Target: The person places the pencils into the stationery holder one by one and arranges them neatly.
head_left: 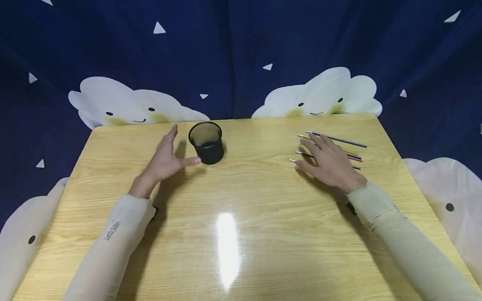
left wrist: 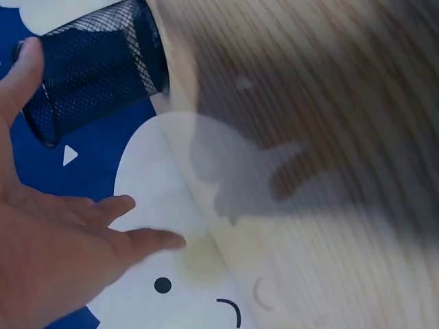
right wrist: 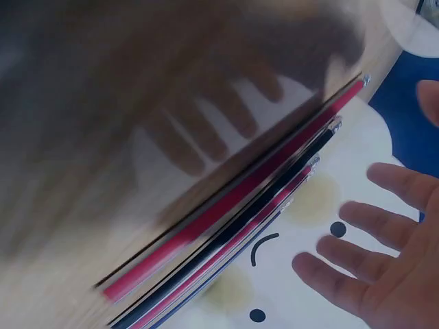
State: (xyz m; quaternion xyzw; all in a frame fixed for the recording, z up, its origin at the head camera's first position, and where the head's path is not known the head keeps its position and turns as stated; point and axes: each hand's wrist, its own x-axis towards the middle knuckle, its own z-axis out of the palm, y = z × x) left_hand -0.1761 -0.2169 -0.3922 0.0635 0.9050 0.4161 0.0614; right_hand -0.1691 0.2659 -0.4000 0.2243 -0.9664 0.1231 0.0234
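A black mesh pencil cup [head_left: 211, 154] stands upright near the far edge, left of the table's middle. Beside it my left hand [head_left: 164, 160] is spread wide, with the thumb near the cup's side; whether it touches I cannot tell. The left wrist view also shows the mesh cup [left wrist: 96, 72] by the thumb, with nothing gripped. On the right, several pencils lie side by side, among them a dark blue pencil [head_left: 350, 142] and a red pencil [right wrist: 236, 188]. Over them hovers my right hand [head_left: 330, 164], its fingers extended and partly hiding the pencils.
The light wood table [head_left: 260, 200] carries a bright glare patch near its front middle. A navy curtain [head_left: 241, 54] with white clouds hangs right behind the far edge and down both sides.
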